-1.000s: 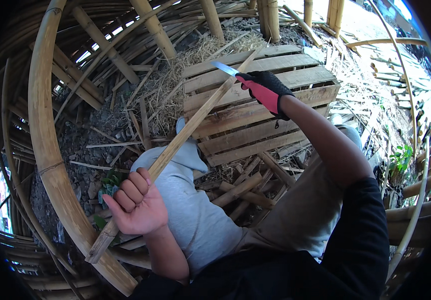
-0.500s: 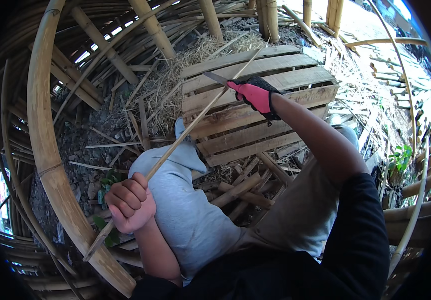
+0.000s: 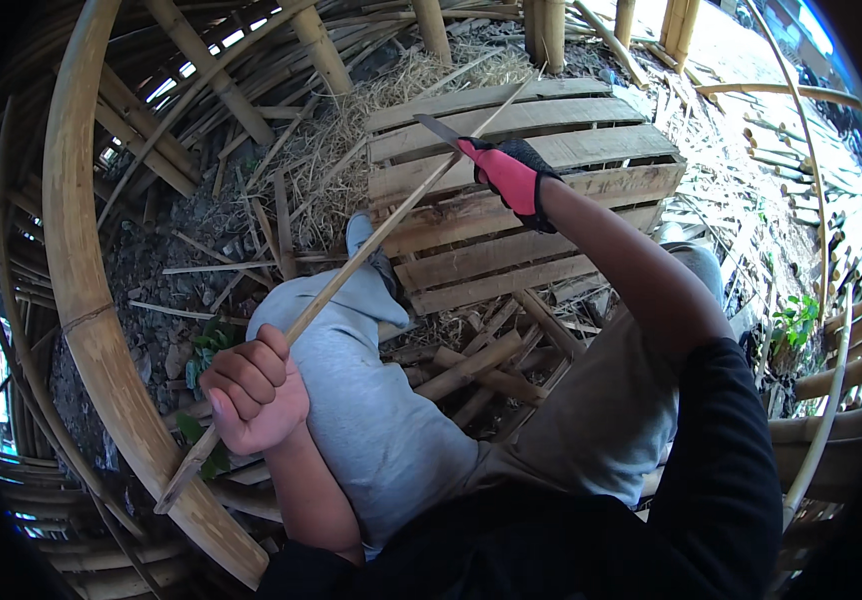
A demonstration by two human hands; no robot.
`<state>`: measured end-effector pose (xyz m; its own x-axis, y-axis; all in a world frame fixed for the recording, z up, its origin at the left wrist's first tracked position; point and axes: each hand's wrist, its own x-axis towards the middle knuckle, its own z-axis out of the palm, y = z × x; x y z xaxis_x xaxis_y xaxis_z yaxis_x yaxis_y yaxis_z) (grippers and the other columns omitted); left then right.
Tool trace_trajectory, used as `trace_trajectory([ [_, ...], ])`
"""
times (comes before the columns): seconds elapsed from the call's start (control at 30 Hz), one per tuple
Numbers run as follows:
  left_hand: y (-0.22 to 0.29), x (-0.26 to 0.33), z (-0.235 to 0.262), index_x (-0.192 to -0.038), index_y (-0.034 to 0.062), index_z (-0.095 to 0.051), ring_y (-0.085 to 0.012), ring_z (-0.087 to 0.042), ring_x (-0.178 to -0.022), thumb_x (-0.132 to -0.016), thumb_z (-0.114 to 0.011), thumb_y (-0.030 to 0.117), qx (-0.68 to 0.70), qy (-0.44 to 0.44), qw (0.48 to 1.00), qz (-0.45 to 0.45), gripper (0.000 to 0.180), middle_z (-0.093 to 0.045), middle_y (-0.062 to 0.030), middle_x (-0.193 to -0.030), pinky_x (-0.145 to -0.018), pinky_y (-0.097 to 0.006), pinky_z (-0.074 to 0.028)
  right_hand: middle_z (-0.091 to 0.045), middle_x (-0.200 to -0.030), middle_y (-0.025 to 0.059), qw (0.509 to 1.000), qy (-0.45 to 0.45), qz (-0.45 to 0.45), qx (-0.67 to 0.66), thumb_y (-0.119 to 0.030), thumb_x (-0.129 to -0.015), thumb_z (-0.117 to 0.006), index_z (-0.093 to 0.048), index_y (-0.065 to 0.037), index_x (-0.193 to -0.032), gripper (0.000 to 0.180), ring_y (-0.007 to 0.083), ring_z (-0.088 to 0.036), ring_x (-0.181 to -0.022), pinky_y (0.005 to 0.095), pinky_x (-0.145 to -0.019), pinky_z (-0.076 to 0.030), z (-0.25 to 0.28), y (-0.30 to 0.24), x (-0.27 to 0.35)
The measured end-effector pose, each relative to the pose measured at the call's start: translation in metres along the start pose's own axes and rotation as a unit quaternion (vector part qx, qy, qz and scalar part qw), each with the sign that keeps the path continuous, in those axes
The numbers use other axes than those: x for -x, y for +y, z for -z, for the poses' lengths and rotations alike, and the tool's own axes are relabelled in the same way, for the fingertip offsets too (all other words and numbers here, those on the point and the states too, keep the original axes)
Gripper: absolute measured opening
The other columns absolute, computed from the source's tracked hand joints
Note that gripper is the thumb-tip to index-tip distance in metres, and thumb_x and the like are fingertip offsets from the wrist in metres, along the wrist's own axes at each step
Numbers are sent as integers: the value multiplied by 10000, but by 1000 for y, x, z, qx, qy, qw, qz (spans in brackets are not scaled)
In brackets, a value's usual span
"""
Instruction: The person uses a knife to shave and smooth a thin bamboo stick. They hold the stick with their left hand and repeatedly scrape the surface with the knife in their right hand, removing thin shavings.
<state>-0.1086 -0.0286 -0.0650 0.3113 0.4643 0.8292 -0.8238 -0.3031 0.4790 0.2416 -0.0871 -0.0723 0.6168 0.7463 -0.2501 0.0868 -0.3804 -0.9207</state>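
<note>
Bamboo strip [image 3: 381,235]: long, thin, pale

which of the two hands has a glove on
The right hand, raised over the wooden pallet and holding a knife. The left hand is bare and grips the thin bamboo strip.

Counting here: one bamboo strip [image 3: 391,225], one knife [image 3: 438,130], one glove [image 3: 511,175], one wooden pallet [image 3: 591,160] under the hands.
</note>
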Motion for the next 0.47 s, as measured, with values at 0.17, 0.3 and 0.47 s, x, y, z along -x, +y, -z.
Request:
trace_trajectory([
  [0.17,2,3,1,-541,186,-180,-129,-193,-511,-1050,-376,261,18,59,998,7,550,-191,42,-502,-634,-328,-249,-455,-563,-15,997,-72,22,-11,-648,-897,-615,-596,-101,-699,582,124,-395,-458,310,-457,-316,-44,-11,54],
  [0.3,-5,3,-11,-574,193,-153,-137,-173,-556,-1059,-308,254,29,139,990,15,514,-144,42,-548,-680,-337,-269,-480,-573,-4,999,20,-13,-40,-635,-887,-636,-596,-91,-698,577,124,-419,-476,310,-457,-317,-25,13,-4],
  [0.47,-2,7,-4,-577,195,-156,-138,-165,-563,-1062,-305,260,34,160,986,20,512,-160,43,-552,-693,-347,-282,-621,-697,24,993,-49,90,52,-607,-911,-627,-699,-65,-860,549,149,-514,-557,332,-520,-403,-34,5,2],
])
